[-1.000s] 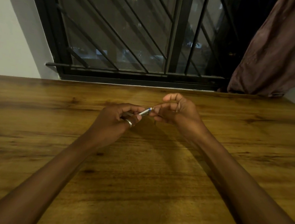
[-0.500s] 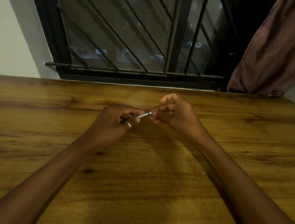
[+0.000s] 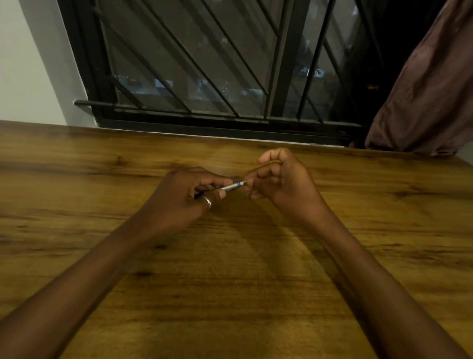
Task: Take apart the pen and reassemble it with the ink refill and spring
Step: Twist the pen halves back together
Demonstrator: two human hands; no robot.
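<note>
A slim silver pen [image 3: 230, 186] with a blue band near its right end is held just above the wooden table [image 3: 222, 277], pointing up and to the right. My left hand [image 3: 184, 196], a ring on one finger, is closed around the pen's lower part, whose dark blue end peeks out by the ring. My right hand [image 3: 282, 180] pinches the pen's right tip between thumb and forefinger, the other fingers curled. The refill and spring are not visible; what sits inside the right hand's pinch is hidden.
The table runs to a far edge under a black barred window [image 3: 224, 65]. A brown curtain [image 3: 446, 82] hangs at the back right. A white wall [image 3: 19, 49] stands at the back left.
Both hands have dropped slightly toward the table and drawn a little nearer to me. The pen's angle has flattened a bit; both grips stay the same.
</note>
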